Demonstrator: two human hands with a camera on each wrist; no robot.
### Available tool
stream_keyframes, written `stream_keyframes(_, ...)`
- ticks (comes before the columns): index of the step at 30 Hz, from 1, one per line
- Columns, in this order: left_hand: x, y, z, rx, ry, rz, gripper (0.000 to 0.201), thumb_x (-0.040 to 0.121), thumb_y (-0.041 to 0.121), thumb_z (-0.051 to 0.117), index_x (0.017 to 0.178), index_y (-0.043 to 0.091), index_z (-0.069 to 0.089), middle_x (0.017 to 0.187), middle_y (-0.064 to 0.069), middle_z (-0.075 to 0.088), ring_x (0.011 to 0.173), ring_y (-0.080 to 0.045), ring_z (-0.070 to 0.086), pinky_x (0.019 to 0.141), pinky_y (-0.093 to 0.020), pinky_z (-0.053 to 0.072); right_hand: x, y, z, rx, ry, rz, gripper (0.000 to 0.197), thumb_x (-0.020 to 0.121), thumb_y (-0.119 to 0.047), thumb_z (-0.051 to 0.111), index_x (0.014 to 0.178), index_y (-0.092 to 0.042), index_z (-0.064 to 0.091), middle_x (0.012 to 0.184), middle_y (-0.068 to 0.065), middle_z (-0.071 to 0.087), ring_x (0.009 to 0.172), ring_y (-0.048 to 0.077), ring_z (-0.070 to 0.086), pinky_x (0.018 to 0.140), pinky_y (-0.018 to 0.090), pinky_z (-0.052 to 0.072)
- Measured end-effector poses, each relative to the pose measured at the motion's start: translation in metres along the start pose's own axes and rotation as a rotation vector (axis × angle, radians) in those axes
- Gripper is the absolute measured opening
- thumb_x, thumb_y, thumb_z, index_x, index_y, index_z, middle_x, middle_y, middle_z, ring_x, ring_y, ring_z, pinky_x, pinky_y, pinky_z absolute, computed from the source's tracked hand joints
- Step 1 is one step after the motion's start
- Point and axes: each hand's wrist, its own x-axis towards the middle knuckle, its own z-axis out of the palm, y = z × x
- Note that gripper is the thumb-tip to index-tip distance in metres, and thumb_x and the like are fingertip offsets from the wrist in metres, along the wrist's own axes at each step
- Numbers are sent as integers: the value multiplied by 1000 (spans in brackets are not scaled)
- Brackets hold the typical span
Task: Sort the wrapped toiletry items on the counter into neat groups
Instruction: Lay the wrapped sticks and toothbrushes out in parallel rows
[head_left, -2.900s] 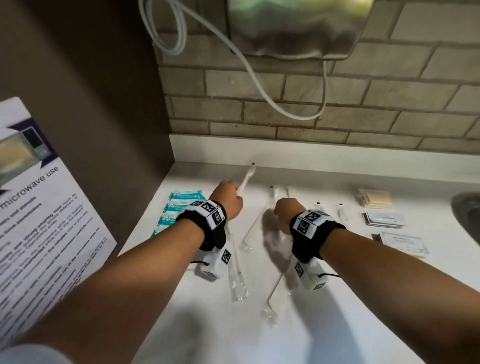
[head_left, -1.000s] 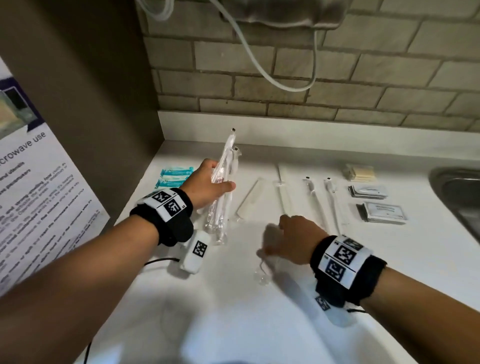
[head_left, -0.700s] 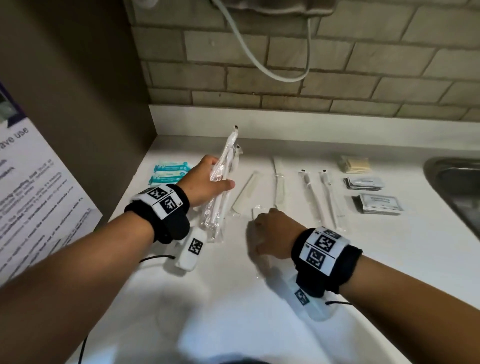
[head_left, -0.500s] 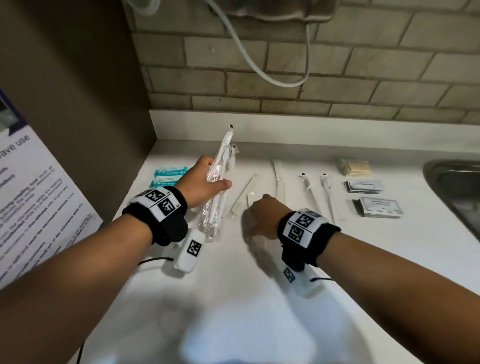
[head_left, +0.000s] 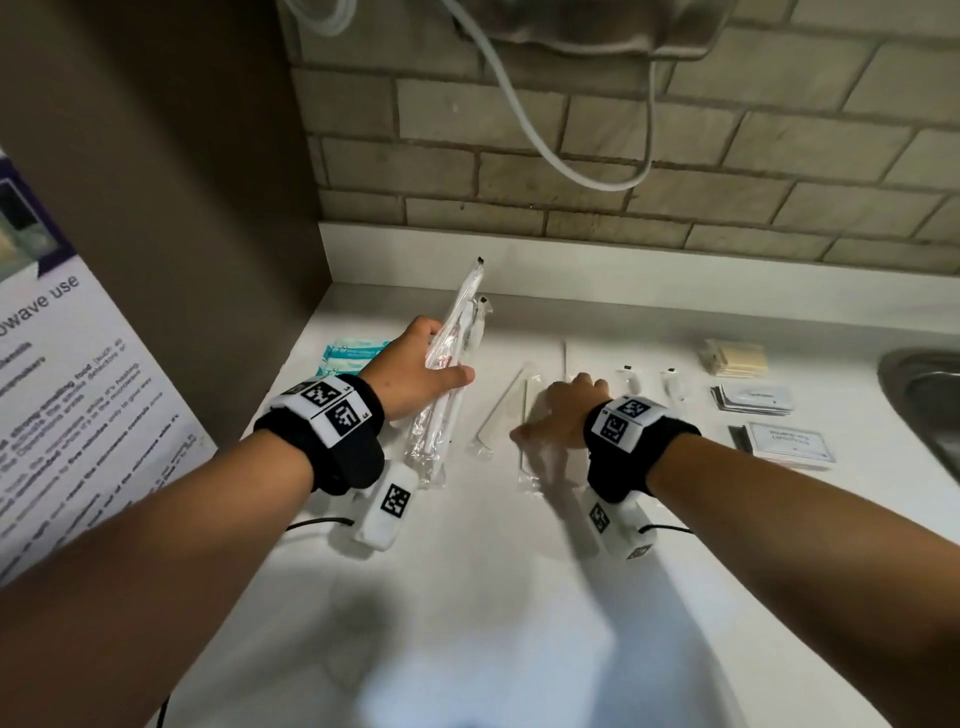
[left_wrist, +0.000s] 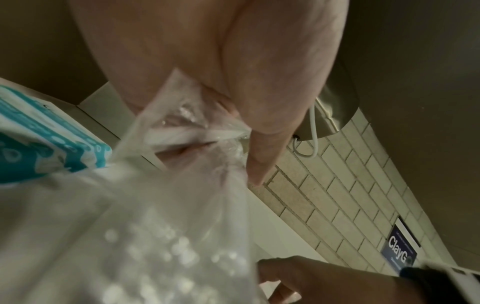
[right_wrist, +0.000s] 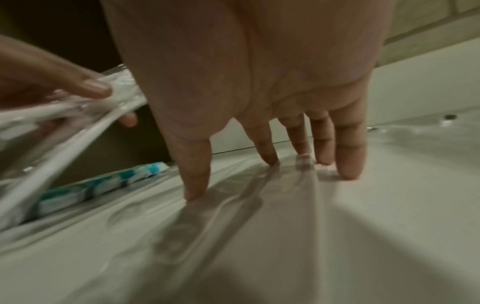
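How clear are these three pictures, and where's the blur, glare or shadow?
Head view: mostly sharp, with wide-angle bending of the brick wall; both arms cast soft shadows on the white counter. Left wrist view: the wrapped toothbrushes in the left hand blur into glinting specks up close. Right wrist view: dim, motion-smeared around the right hand.

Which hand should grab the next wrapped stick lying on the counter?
Probably the right hand. Its straight fingers already press on a clear-wrapped stick on the counter, while the left hand is full, gripping a bundle of wrapped sticks.
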Motion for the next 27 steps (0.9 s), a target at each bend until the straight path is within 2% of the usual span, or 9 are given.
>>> stream_keyframes(2, -3, -2, -4, -11, 8, -9, 54, 85, 38, 68, 128, 21, 39, 108, -3, 62, 95, -21, 61, 80, -33, 49, -4, -8, 5, -27, 20, -22, 49, 83, -48, 59, 121, -18, 59, 125, 12, 47, 119, 31, 40, 92, 38, 37)
stream_keyframes(4, -5, -4, -8, -23, 23, -9, 56, 86, 36, 68, 131, 18, 39, 110, -2, 61, 95, -20, 60, 75, -31, 47, -9, -18, 8, -51, 28, -64, 44, 90, -38, 53, 128, -17, 56, 128, 12, 48, 121, 32, 40, 97, 37, 35)
stream_keyframes(6, -6, -7, -11, -39, 42, -12, 59, 86, 36, 68, 133, 18, 38, 112, -1, 59, 96, -19, 59, 75, -30, 45, -11, -30, 11, -41, 15, -102, 40, 90, -32, 53, 126, -17, 59, 128, 13, 50, 120, 34, 40, 95, 37, 35)
stream_keyframes(9, -7, -12, -15, -54, 58, -22, 60, 85, 37, 69, 132, 19, 38, 113, -1, 58, 98, -20, 58, 77, -31, 45, -11, -48, 16, -14, -16, -138, 41, 85, -33, 57, 122, -17, 61, 126, 15, 48, 119, 36, 39, 92, 39, 37)
stream_keyframes(12, -8, -16, -17, -62, 59, -26, 59, 84, 37, 70, 130, 18, 40, 111, -2, 59, 97, -21, 60, 77, -32, 46, -14, -63, 17, -53, -11, -177, 42, 86, -34, 55, 124, -16, 59, 129, 12, 53, 121, 34, 40, 96, 40, 36)
stream_keyframes(15, -9, -16, -19, -80, 57, -29, 60, 84, 38, 70, 131, 19, 39, 113, -3, 59, 99, -23, 60, 83, -35, 49, -13, -73, 16, -35, -11, -192, 45, 90, -29, 56, 132, -15, 53, 134, 13, 45, 127, 35, 37, 103, 41, 37)
stream_keyframes(20, -13, -14, -19, -43, 59, -7, 60, 86, 36, 69, 133, 17, 37, 110, 1, 57, 96, -17, 57, 76, -29, 43, -16, -78, 15, 14, -11, -232, 41, 92, -24, 53, 131, -15, 53, 134, 14, 44, 126, 35, 38, 103, 40, 38)
stream_keyframes(23, -13, -12, -18, -45, 53, 0, 58, 86, 36, 69, 132, 17, 38, 105, 1, 59, 87, -14, 58, 68, -26, 43, -17, -69, 14, 90, -3, -258, 50, 88, -26, 59, 136, -16, 50, 134, 14, 46, 126, 33, 44, 100, 39, 42)
stream_keyframes(27, -11, -8, -9, -69, 23, 3, 60, 85, 36, 69, 133, 16, 39, 112, -1, 59, 96, -18, 58, 76, -29, 44, -21, -48, 12, 261, 15, -328, 73, 85, -36, 66, 149, -20, 34, 154, 8, 32, 140, 25, 36, 112, 35, 33)
